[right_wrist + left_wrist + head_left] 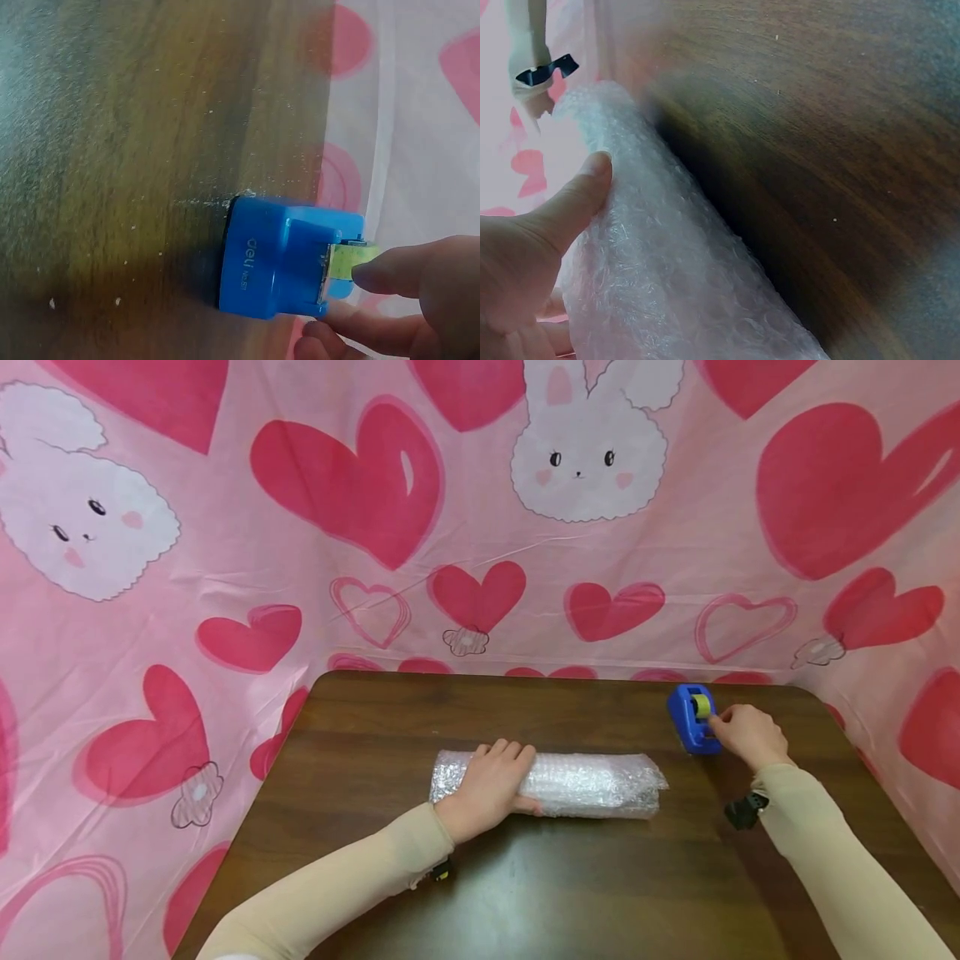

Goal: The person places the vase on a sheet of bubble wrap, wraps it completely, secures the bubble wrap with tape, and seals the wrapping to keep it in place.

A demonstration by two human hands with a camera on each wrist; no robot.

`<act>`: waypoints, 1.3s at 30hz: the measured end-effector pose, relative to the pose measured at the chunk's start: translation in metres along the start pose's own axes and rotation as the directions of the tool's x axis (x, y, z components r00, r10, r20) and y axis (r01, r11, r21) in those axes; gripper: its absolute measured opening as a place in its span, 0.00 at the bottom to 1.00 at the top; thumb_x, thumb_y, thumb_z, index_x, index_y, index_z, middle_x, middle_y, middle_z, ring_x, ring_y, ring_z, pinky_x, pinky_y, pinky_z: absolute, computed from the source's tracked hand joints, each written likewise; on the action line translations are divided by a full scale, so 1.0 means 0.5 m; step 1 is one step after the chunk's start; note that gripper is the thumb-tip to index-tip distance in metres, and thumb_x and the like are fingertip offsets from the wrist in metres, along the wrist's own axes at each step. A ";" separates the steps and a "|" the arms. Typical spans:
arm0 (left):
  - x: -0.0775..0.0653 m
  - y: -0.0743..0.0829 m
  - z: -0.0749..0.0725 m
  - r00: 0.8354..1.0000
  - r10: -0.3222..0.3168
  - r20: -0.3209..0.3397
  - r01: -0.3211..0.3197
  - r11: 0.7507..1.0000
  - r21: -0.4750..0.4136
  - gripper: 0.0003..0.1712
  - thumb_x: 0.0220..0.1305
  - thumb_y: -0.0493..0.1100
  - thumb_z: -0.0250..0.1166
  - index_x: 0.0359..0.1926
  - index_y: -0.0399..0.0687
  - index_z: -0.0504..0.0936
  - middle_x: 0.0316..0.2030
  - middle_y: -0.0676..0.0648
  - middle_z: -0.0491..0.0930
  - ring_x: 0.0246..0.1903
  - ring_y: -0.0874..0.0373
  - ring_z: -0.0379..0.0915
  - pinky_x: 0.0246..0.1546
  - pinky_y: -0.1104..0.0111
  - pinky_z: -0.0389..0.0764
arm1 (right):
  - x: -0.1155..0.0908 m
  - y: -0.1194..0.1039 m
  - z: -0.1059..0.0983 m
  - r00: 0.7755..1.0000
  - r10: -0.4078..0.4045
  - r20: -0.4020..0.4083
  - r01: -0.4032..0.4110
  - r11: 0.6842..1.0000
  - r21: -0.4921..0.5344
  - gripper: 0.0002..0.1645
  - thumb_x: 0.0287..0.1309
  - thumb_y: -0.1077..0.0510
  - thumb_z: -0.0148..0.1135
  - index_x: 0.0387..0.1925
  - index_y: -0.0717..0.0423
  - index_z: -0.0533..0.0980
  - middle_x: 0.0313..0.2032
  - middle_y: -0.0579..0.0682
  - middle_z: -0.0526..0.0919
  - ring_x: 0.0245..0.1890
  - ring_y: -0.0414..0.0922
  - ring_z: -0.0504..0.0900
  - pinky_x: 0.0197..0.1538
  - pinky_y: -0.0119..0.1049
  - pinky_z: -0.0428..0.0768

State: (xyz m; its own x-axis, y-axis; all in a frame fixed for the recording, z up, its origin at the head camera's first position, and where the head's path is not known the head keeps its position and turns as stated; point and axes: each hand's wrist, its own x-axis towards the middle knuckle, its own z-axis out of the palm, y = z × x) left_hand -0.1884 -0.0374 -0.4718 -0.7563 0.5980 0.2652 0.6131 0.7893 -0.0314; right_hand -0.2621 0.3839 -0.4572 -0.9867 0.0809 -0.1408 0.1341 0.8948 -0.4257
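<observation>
A roll of bubble wrap (592, 785) lies lengthwise across the middle of the table. My left hand (491, 785) holds it from above near its left end, with the thumb on the near side and the fingers over the far side. In the left wrist view the thumb lies along the bubble wrap (660, 247). At the back right stands a blue tape dispenser (682, 714) with a yellow tape roll (702, 706). My right hand (752, 735) is at its cutter end. In the right wrist view, thumb and forefinger pinch the yellowish tape (343, 261) at the dispenser's cutter.
The brown wooden table (375, 718) has rounded back corners. A pink curtain (480, 535) with hearts and rabbits hangs behind and beside it. Each wrist carries a small black camera, such as the right wrist camera (745, 811).
</observation>
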 end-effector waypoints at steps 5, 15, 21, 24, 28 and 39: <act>0.000 0.001 -0.002 1.000 -0.001 0.002 0.001 1.000 -0.001 0.41 0.44 0.74 0.76 0.45 0.49 0.76 0.40 0.51 0.82 0.42 0.53 0.76 0.38 0.60 0.75 | 0.002 0.005 -0.002 0.997 0.016 0.074 -0.018 0.999 0.028 0.35 0.76 0.45 0.47 0.56 0.78 0.72 0.46 0.75 0.79 0.43 0.68 0.79 0.40 0.58 0.78; -0.001 0.001 -0.001 1.000 0.002 -0.006 -0.002 1.000 -0.002 0.40 0.44 0.74 0.76 0.45 0.49 0.76 0.40 0.50 0.82 0.43 0.53 0.77 0.38 0.60 0.75 | 0.008 0.012 0.003 0.996 -0.033 0.083 0.025 0.996 0.091 0.28 0.76 0.51 0.49 0.48 0.78 0.75 0.35 0.66 0.81 0.34 0.55 0.79 0.32 0.41 0.78; -0.002 0.001 0.000 1.000 0.005 -0.020 -0.005 1.000 0.005 0.41 0.44 0.74 0.76 0.45 0.49 0.76 0.40 0.50 0.82 0.42 0.52 0.77 0.37 0.60 0.75 | 0.013 0.016 0.005 0.997 -0.063 0.047 0.059 0.994 0.094 0.27 0.74 0.52 0.49 0.43 0.77 0.78 0.31 0.61 0.80 0.35 0.57 0.76 0.35 0.42 0.72; -0.002 0.002 0.000 1.000 0.002 -0.019 -0.002 1.000 0.006 0.41 0.44 0.74 0.76 0.45 0.49 0.76 0.40 0.50 0.82 0.42 0.52 0.77 0.38 0.60 0.75 | 0.015 0.019 0.007 0.997 -0.072 0.040 0.066 0.990 0.121 0.27 0.74 0.52 0.49 0.42 0.78 0.78 0.30 0.60 0.80 0.34 0.56 0.75 0.35 0.41 0.72; -0.002 0.002 0.001 1.000 -0.004 -0.012 0.004 1.000 0.005 0.42 0.44 0.75 0.75 0.46 0.49 0.77 0.41 0.50 0.82 0.43 0.53 0.77 0.38 0.60 0.75 | 0.015 0.025 0.009 0.995 -0.072 0.063 0.059 0.980 0.188 0.28 0.74 0.53 0.49 0.43 0.80 0.76 0.29 0.59 0.81 0.34 0.55 0.77 0.33 0.40 0.75; 0.001 0.000 0.002 1.000 -0.005 -0.027 0.005 1.000 -0.003 0.42 0.43 0.74 0.76 0.46 0.49 0.77 0.40 0.50 0.82 0.42 0.52 0.77 0.38 0.60 0.75 | 0.015 0.033 0.004 0.988 -0.004 0.151 -0.060 0.906 0.420 0.35 0.79 0.45 0.47 0.52 0.81 0.70 0.33 0.52 0.80 0.34 0.46 0.78 0.37 0.36 0.81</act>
State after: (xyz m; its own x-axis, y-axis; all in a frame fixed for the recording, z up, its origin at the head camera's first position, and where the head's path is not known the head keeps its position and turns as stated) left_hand -0.1890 -0.0369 -0.4724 -0.7530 0.5900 0.2915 0.6100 0.7919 -0.0271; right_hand -0.2673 0.3984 -0.4670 -0.9621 0.0097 -0.2725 0.2192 0.6215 -0.7521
